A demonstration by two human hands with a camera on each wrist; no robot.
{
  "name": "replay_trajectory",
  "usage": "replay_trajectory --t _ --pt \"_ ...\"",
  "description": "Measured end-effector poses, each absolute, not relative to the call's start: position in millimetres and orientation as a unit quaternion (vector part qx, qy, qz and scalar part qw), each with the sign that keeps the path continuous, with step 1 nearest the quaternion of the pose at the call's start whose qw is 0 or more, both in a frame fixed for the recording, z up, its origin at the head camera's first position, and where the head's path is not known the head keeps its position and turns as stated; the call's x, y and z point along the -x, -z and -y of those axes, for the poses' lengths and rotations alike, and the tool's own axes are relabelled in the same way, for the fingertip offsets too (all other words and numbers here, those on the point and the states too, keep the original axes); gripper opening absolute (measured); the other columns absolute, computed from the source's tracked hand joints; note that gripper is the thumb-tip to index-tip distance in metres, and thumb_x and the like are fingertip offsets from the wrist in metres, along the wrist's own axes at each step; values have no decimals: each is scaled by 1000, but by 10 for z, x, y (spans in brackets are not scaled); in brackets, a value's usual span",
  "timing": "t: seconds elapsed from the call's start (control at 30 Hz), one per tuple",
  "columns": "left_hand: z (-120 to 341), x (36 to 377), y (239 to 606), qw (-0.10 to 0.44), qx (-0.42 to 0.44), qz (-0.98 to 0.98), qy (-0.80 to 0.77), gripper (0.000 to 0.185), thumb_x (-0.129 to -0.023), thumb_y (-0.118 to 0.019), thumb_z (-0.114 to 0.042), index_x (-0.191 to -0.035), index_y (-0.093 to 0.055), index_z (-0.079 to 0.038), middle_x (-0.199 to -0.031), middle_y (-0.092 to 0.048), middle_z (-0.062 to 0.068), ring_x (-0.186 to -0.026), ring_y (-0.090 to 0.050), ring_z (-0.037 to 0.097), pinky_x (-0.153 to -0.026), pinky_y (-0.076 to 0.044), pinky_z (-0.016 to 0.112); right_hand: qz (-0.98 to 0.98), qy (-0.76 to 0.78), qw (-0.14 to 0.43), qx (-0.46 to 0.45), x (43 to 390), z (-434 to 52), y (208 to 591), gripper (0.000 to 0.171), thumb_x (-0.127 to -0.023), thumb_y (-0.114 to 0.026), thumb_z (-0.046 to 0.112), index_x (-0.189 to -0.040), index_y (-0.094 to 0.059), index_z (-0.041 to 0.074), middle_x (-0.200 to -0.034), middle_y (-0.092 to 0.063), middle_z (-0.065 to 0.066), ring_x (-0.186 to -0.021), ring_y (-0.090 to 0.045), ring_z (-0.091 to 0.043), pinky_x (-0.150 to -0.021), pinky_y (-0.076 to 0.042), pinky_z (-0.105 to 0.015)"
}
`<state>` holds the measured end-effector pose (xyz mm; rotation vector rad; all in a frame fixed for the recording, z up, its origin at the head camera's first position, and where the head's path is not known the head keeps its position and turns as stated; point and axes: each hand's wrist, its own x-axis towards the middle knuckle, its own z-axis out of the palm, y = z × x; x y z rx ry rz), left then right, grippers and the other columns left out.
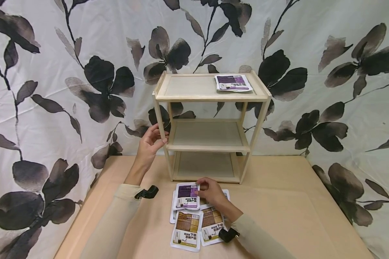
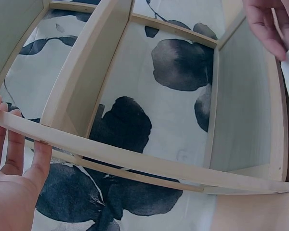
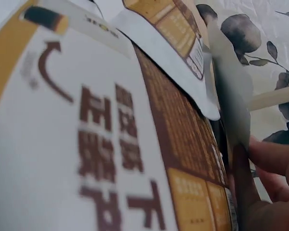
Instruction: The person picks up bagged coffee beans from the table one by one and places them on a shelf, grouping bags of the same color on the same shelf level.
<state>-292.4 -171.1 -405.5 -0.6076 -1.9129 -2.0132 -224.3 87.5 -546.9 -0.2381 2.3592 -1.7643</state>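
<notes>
A small three-tier wooden shelf (image 1: 210,148) stands at the back of the table. My left hand (image 1: 149,144) holds its left front post; in the left wrist view the thumb and fingers of that hand (image 2: 14,178) lie on either side of the wooden post (image 2: 135,153). With my right hand (image 1: 212,194) I pinch the right edge of a purple-and-white sachet (image 1: 187,196) in front of the shelf. The right wrist view shows the fingers (image 3: 269,159) at the edge of this sachet (image 3: 233,96), seen nearly edge-on. Brown-and-white sachets (image 1: 186,230) lie just nearer me.
More purple sachets (image 1: 233,82) lie stacked on the right of the top tier. Another brown sachet (image 1: 212,225) lies partly under my right wrist. Behind the shelf hangs a floral cloth (image 1: 110,90). Light wood-coloured tabletop (image 1: 288,216) extends to the right.
</notes>
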Motion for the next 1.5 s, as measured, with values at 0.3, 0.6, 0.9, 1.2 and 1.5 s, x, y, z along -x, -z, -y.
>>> replay_trajectory --t 0.3,0.6,0.9,1.2,1.5 --pt "1709 2918 4041 146 209 665 702 53 -93 -66 7 -142 -55 -11 -115 -66 13 -107 -59 35 -90 -54 27 -761 620 164 103 2236 -881 5458 30 -88 -73 -3 -117 -69 -9 -101 -72 -22 -86 -67 -17 -77 -59 -34" --pt "1711 2911 4045 143 206 667 702 54 -93 -66 7 -143 -54 -10 -121 -56 34 -103 -61 19 -91 -53 28 -737 637 201 104 2204 -883 5421 36 -92 -67 -3 -128 -65 -4 -112 -70 -21 -93 -70 -22 -80 -59 -39" --pt "1718 2921 4047 142 209 667 701 54 -93 -66 7 -143 -54 -12 -119 -59 29 -106 -61 29 -93 -52 31 -721 645 225 114 2216 -907 5432 34 -96 -61 -5 -130 -64 -5 -112 -69 -21 -95 -71 -24 -78 -60 -34" --pt "1718 2912 4053 144 211 669 698 54 -93 -67 6 -143 -54 -11 -121 -56 34 -104 -61 21 -95 -50 32 -678 682 256 101 2223 -934 5442 42 -94 -65 -1 -136 -59 -5 -119 -69 -25 -97 -73 -29 -81 -61 -40" --pt "1716 2912 4050 146 212 670 696 54 -93 -67 5 -143 -54 -11 -120 -57 33 -106 -60 29 -93 -51 30 -704 657 234 134 2202 -949 5460 51 -91 -71 1 -140 -57 1 -118 -68 -22 -95 -71 -25 -77 -61 -37"
